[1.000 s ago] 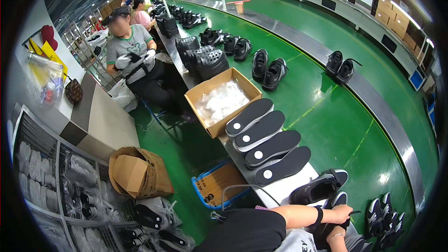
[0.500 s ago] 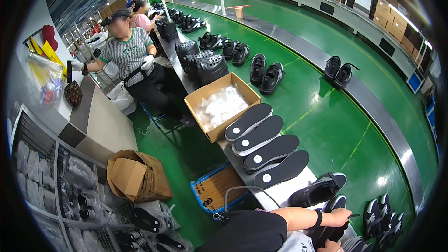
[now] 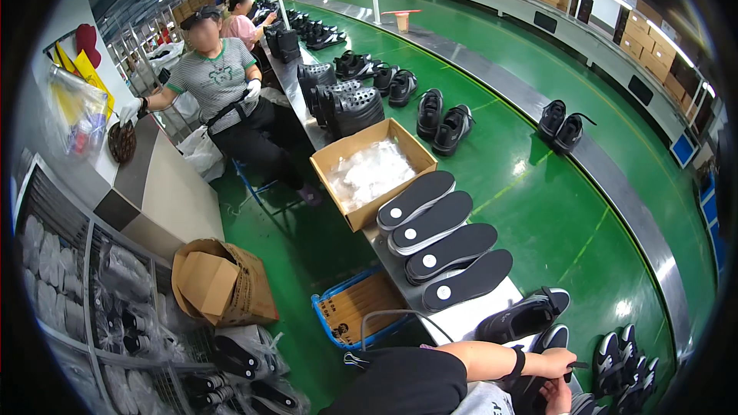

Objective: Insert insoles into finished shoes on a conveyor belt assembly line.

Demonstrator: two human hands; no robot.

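Observation:
At the lower right, my left hand (image 3: pixel 555 363) is closed, pinching the end of a thin black strap (image 3: pixel 576 366). Below it my right hand (image 3: pixel 556 396) has its fingers bent against a black shoe (image 3: pixel 526 393), which my arm and hands mostly hide. A black band circles my left wrist. Just beyond my hands lies a black shoe with a grey sole edge (image 3: pixel 524 315), and the toe of another shoe (image 3: pixel 553 336) shows beside my forearm. Stacked black insoles (image 3: pixel 469 280) with round white stickers run along the bench farther up.
A cardboard box of crumpled white material (image 3: pixel 427 163) stands past the insoles. Pairs of black shoes (image 3: pixel 452 129) sit on the green surface, more (image 3: pixel 626 369) at my right. A blue crate (image 3: pixel 323 315) and carton (image 3: pixel 265 300) are at left. A co-worker (image 3: pixel 223 81) sits beyond.
My right hand has risen toward my left and shows more. The left hand still pinches the strap, shifted slightly down. The co-worker's dark object is no longer held up; their arm reaches toward the counter.

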